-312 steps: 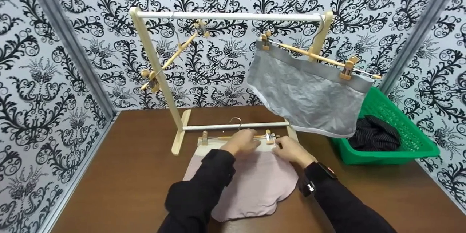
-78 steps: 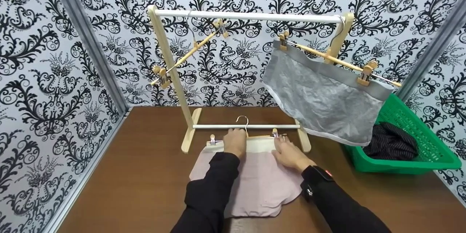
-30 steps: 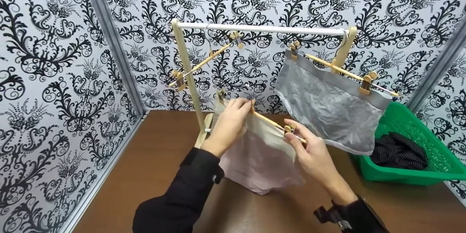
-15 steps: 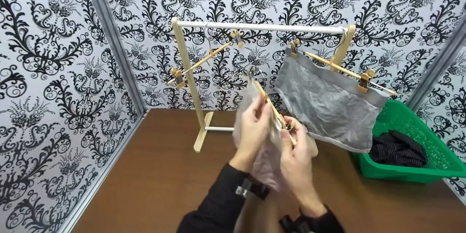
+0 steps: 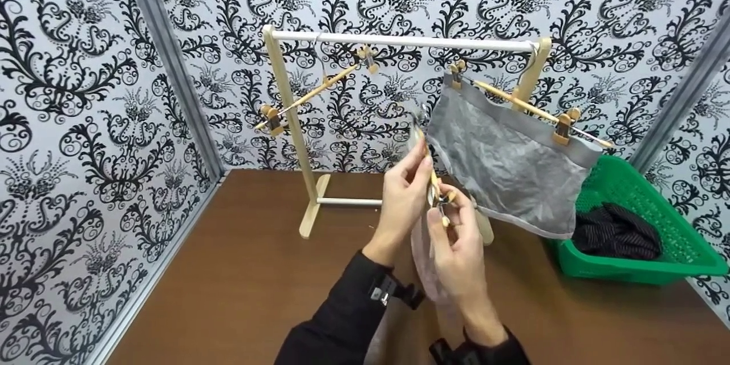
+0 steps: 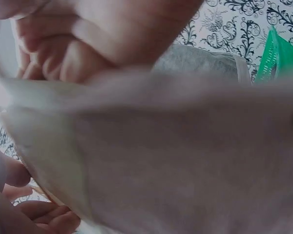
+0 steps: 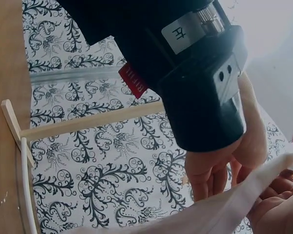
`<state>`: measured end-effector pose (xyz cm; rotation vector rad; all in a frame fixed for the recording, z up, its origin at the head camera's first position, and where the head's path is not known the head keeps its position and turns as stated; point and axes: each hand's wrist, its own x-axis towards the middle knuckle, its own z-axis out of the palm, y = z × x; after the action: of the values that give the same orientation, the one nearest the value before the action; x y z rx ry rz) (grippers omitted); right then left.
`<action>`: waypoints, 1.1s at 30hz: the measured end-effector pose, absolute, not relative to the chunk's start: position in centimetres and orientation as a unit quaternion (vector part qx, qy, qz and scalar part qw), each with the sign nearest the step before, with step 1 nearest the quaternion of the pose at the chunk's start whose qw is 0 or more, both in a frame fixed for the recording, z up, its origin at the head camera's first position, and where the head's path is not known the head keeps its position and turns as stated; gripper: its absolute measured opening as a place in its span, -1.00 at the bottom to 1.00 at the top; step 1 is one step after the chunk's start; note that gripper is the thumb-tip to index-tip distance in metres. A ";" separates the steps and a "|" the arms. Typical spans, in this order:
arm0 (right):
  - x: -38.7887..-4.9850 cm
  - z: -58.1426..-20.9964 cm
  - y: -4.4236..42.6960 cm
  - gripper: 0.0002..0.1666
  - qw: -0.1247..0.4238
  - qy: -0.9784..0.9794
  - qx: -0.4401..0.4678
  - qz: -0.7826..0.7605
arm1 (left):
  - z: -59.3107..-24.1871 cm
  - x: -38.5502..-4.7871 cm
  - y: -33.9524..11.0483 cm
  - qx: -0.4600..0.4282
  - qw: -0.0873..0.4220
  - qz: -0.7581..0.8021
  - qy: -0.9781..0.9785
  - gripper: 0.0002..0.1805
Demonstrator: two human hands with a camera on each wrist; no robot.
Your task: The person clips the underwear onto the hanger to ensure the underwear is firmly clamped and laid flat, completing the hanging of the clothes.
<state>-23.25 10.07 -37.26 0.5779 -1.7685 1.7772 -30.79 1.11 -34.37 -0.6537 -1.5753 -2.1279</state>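
In the head view a wooden clip hanger (image 5: 433,174) is held up in front of the rack, turned nearly end-on to me. From it hangs a pink garment (image 5: 423,256) with a cream waistband, seen edge-on; it fills much of the left wrist view as blurred pink cloth (image 6: 185,161). My left hand (image 5: 401,197) grips the hanger bar near its middle. My right hand (image 5: 461,245) pinches the hanger's near end, around a wooden clip (image 5: 447,198). The far clip and the metal hook are blurred.
A wooden rack (image 5: 291,125) with a white top rail (image 5: 399,40) stands behind. It bears a bare clip hanger (image 5: 319,91) at left and a grey garment (image 5: 507,154) on a hanger at right. A green basket (image 5: 633,271) holds dark striped cloth (image 5: 616,232).
The pink garment lay flat on the table under both hands; it has been lifted on its hanger. Over the last second it has swung round from broadside to edge-on and shifted slightly right.
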 end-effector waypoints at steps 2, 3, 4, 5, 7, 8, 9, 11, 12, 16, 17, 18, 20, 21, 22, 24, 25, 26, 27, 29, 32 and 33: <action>-23.2 -37.3 10.0 -0.55 0.281 -0.661 0.217 0.662 | -34.6 -30.6 1.2 -0.232 0.192 -0.769 -0.563 -0.50; -23.3 -37.4 10.0 -0.56 0.283 -0.661 0.218 0.660 | -34.8 -30.5 1.3 -0.228 0.187 -0.773 -0.562 -0.51; -23.3 -37.4 10.0 -0.57 0.286 -0.662 0.220 0.657 | -34.9 -30.5 1.4 -0.224 0.183 -0.775 -0.561 -0.51; -23.4 -37.5 10.1 -0.57 0.290 -0.664 0.223 0.652 | -35.0 -30.4 1.5 -0.222 0.179 -0.777 -0.561 -0.51; -23.5 -37.6 10.2 -0.58 0.300 -0.666 0.229 0.644 | -35.2 -30.4 1.6 -0.216 0.172 -0.780 -0.562 -0.51; -23.6 -37.6 10.3 -0.59 0.309 -0.668 0.231 0.636 | -35.3 -30.4 1.6 -0.214 0.169 -0.777 -0.568 -0.50; -23.6 -37.5 10.4 -0.60 0.320 -0.672 0.233 0.626 | -35.3 -30.4 1.6 -0.212 0.166 -0.770 -0.578 -0.50; -23.7 -37.5 10.6 -0.60 0.344 -0.679 0.234 0.605 | -35.3 -30.4 1.5 -0.211 0.156 -0.759 -0.596 -0.50; -23.8 -37.4 10.7 -0.59 0.357 -0.684 0.235 0.591 | -35.2 -30.4 1.4 -0.212 0.156 -0.753 -0.604 -0.49; -23.8 -37.0 10.9 -0.53 0.398 -0.704 0.238 0.538 | -34.9 -30.6 1.2 -0.220 0.158 -0.741 -0.615 -0.48; -23.8 -36.9 10.9 -0.51 0.402 -0.708 0.238 0.529 | -34.7 -30.7 1.1 -0.222 0.160 -0.743 -0.611 -0.48; -23.8 -36.7 10.8 -0.50 0.404 -0.714 0.237 0.520 | -34.5 -30.8 1.1 -0.224 0.162 -0.745 -0.608 -0.48; -23.7 -36.3 10.9 -0.47 0.398 -0.728 0.230 0.508 | -34.0 -30.9 1.0 -0.226 0.160 -0.751 -0.600 -0.46; -23.7 -36.0 10.9 -0.46 0.394 -0.736 0.225 0.502 | -33.7 -31.0 0.9 -0.228 0.158 -0.753 -0.597 -0.45; -23.6 -35.7 10.9 -0.44 0.385 -0.744 0.223 0.499 | -33.3 -31.0 0.9 -0.229 0.155 -0.757 -0.592 -0.43; -23.5 -35.0 11.0 -0.41 0.365 -0.760 0.219 0.491 | -32.6 -31.2 0.7 -0.236 0.148 -0.764 -0.583 -0.39; -23.5 -34.7 11.0 -0.40 0.355 -0.766 0.220 0.489 | -32.2 -31.3 0.7 -0.240 0.146 -0.765 -0.579 -0.38; -23.5 -34.3 11.0 -0.38 0.345 -0.771 0.222 0.486 | -31.7 -31.4 0.6 -0.244 0.145 -0.765 -0.578 -0.38; -23.6 -34.0 11.0 -0.37 0.337 -0.773 0.226 0.487 | -31.3 -31.6 0.5 -0.248 0.146 -0.762 -0.580 -0.37; -23.7 -33.3 11.0 -0.35 0.323 -0.775 0.235 0.490 | -30.5 -31.9 0.3 -0.257 0.146 -0.757 -0.582 -0.38; -24.2 -32.5 10.9 -0.32 0.312 -0.776 0.242 0.492 | -29.2 -32.7 -0.1 -0.271 0.131 -0.755 -0.583 -0.39; -24.4 -32.2 10.9 -0.31 0.311 -0.776 0.243 0.492 | -28.8 -33.0 -0.2 -0.275 0.124 -0.754 -0.583 -0.39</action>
<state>-24.45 10.89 -32.17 0.6404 -2.0499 1.2993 -33.02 -0.18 -28.84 -0.8014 -1.7010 -2.1982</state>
